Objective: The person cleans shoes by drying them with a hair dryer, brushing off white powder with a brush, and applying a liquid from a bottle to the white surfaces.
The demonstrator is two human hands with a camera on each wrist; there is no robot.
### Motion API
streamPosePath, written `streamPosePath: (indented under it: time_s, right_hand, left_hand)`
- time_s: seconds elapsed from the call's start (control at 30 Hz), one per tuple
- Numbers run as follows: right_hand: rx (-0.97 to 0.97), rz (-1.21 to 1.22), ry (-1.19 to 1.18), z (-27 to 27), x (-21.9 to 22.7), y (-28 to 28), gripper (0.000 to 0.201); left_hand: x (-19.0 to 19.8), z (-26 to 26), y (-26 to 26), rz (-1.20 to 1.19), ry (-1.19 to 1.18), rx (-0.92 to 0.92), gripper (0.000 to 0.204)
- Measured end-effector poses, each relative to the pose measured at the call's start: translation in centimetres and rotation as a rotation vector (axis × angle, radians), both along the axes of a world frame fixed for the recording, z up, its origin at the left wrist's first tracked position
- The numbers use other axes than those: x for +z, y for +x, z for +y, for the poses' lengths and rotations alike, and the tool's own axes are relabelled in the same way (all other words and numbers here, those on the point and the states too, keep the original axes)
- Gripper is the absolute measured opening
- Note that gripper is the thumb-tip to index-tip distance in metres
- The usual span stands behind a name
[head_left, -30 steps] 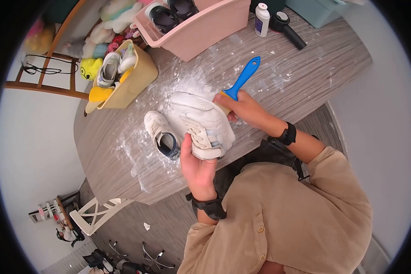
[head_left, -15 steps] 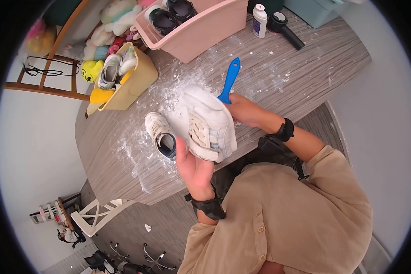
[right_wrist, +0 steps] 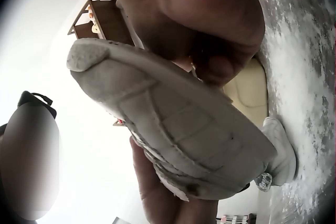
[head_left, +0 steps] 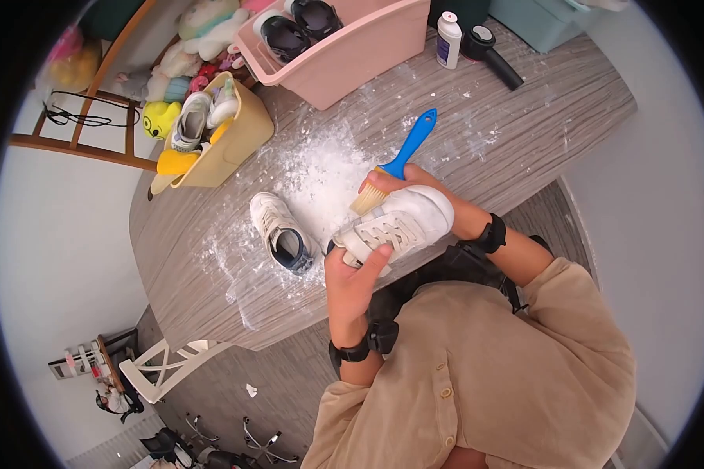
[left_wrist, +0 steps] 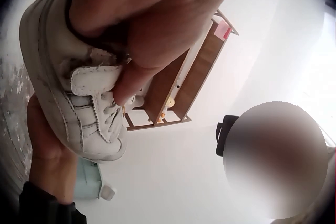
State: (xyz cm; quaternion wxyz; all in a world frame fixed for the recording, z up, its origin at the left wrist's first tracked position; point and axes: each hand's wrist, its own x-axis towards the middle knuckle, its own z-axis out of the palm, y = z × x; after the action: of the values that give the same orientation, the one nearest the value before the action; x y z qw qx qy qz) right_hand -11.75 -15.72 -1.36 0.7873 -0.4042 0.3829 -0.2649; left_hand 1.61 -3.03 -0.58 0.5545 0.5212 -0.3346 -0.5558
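Note:
A white lace-up sneaker (head_left: 403, 223) is held above the table's near edge, its toe pointing right in the head view. My left hand (head_left: 350, 281) grips it by the heel; the left wrist view shows fingers inside the collar and the thumb by the laces (left_wrist: 109, 111). In my right hand (head_left: 416, 178) is a brush with a blue handle (head_left: 412, 144), its pale bristles (head_left: 370, 198) angled down beside the sneaker's far side. The sneaker hides part of that hand. The matching sneaker (head_left: 278, 233) stands on the table to the left.
White powder (head_left: 321, 176) is spread over the wood-grain table. A yellow bin (head_left: 238, 137) with shoes and a pink bin (head_left: 352, 66) stand at the back. Farther right are a white bottle (head_left: 447, 41), a black-handled tool (head_left: 499, 62) and a teal bin (head_left: 536, 27).
The held sneaker has turned from toe-away to toe-right, and my left hand has shifted onto its heel and laces. The brush bristles, hidden half a second ago, show again.

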Motion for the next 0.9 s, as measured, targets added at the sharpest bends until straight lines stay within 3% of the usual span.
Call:
streamPosePath:
  time_s: [0.03,0.17,0.33,0.43,0.53,0.63,0.73,0.83,0.9]
  right_hand:
    - [-0.012,-0.056,0.006,-0.1,-0.2,0.1,0.032]
    - [-0.136,-0.186,-0.002,-1.2,-2.4,0.3,0.031]
    - [-0.292,-0.146,-0.139,-2.0,0.8,-2.3,0.025]
    - [-0.342,-0.167,-0.336,-2.1,3.1,-2.4,0.019]
    - [-0.245,-0.057,-0.513,-2.2,4.8,-2.1,0.015]
    - [-0.106,0.068,-0.539,-1.5,5.5,-1.5,0.014]
    - [-0.152,0.106,-0.650,-0.1,2.9,-1.4,0.013]
    - [0.007,0.218,-0.702,1.5,1.8,-2.4,0.013]
    - [-0.082,0.173,-0.645,1.6,2.3,-2.6,0.013]
  left_hand:
    - [-0.1,0.0,0.0,-0.015,0.012,0.020,0.042]
    - [0.2,-0.6,-0.3,0.476,-0.018,0.133,0.043]
    - [-0.3,-1.4,1.1,1.026,0.034,0.209,0.044]
    - [-1.0,-1.7,1.0,0.973,0.022,0.215,0.043]
    - [-1.4,-1.9,0.8,0.968,0.031,0.217,0.043]
    - [-1.4,-1.7,1.1,0.952,0.045,0.232,0.043]
    - [-1.3,-1.6,1.8,1.058,0.047,0.250,0.042]
    - [-1.4,-1.6,2.3,1.090,0.069,0.293,0.044]
    - [-1.5,-1.7,2.2,1.132,0.045,0.257,0.043]
